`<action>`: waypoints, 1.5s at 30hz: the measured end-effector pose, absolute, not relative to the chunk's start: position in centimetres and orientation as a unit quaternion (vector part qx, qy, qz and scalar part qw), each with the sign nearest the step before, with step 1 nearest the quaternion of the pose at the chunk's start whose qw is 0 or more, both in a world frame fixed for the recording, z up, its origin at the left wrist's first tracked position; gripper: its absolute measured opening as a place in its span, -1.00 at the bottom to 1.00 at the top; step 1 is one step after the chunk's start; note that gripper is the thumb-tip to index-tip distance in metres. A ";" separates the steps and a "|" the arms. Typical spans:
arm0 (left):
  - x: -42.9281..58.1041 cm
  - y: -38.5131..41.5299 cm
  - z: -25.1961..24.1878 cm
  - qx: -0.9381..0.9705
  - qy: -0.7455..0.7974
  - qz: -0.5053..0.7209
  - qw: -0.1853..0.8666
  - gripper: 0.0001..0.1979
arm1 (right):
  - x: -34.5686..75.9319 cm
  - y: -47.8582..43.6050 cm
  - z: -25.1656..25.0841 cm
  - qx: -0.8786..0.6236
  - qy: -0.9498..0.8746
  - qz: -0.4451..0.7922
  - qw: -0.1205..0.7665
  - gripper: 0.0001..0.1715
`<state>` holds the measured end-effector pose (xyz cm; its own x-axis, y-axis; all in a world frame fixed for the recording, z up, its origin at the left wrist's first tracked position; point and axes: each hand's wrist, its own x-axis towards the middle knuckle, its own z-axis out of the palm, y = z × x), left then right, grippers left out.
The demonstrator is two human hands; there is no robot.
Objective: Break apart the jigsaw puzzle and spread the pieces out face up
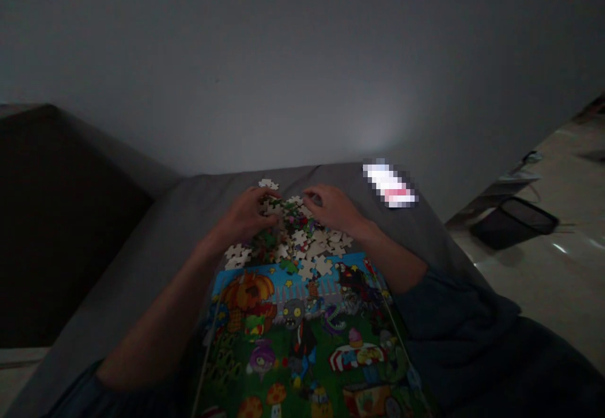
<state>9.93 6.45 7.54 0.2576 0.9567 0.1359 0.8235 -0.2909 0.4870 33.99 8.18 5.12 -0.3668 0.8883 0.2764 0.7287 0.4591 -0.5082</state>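
Resting on the jigsaw pieces [302, 241] at frame center, the left hand [243, 213] and right hand [331, 209] stay apart, fingers curled; any grip is unclear. A puzzle picture [302, 336] lies just below, at lower center.

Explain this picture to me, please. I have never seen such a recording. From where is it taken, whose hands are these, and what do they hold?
No machine appears here. The picture comes from a camera worn on a person's head, looking forward and down, so you see about what that person sees. The arms rising from the bottom are the person's own: the left hand and the right hand. Both curve over a heap of jigsaw puzzle pieces, many showing their pale backs. I cannot tell whether either hand holds a piece. The heap lies on a grey padded seat, probably a sofa, just beyond a flat board printed with cartoon zombies and plants. To the right of the hands lies a blurred object.
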 end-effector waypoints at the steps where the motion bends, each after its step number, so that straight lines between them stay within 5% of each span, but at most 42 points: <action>1: 9.5 6.3 8.1 0.771 0.574 0.220 0.164 -0.50 | 34.1 8.3 5.3 -0.495 -0.814 0.157 0.259 -0.67; 7: 7.6 6.1 10.3 0.756 0.570 0.261 0.188 -0.47 | 36.1 8.3 7.3 -0.478 -0.834 0.203 0.187 -0.73; 12: 6.2 6.7 11.0 0.790 0.538 0.177 0.235 -0.42 | 38.7 7.3 8.2 -0.500 -0.834 0.207 0.104 -0.06; 15: 5.0 7.3 10.7 0.816 0.504 0.124 0.256 -0.50 | 39.1 6.5 7.7 -0.526 -0.827 0.191 0.058 0.10; 20: 3.9 7.6 9.5 0.828 0.482 0.076 0.276 -0.46 | 37.5 5.0 7.3 -0.509 -0.835 0.201 0.060 -0.14; 27: 6.6 6.3 8.2 0.837 0.504 0.015 0.213 0.22 | 35.4 4.9 6.8 -0.459 -0.868 0.178 0.063 -0.46; 30: 8.2 5.6 7.7 0.841 0.506 -0.033 0.188 0.31 | 34.9 5.4 6.3 -0.435 -0.880 0.162 0.105 -0.60; 33: 8.8 5.7 7.0 0.845 0.506 -0.040 0.170 0.22 | 34.6 5.8 6.5 -0.413 -0.883 0.156 0.163 -0.67; 37: 8.5 6.7 6.3 0.861 0.466 0.033 0.201 -0.15 | 34.6 5.9 7.4 -0.378 -0.883 0.165 0.225 -0.80; 45: 8.7 7.3 6.2 0.846 0.459 0.137 0.236 -0.45 | 35.9 6.2 8.5 -0.396 -0.870 0.211 0.202 -0.70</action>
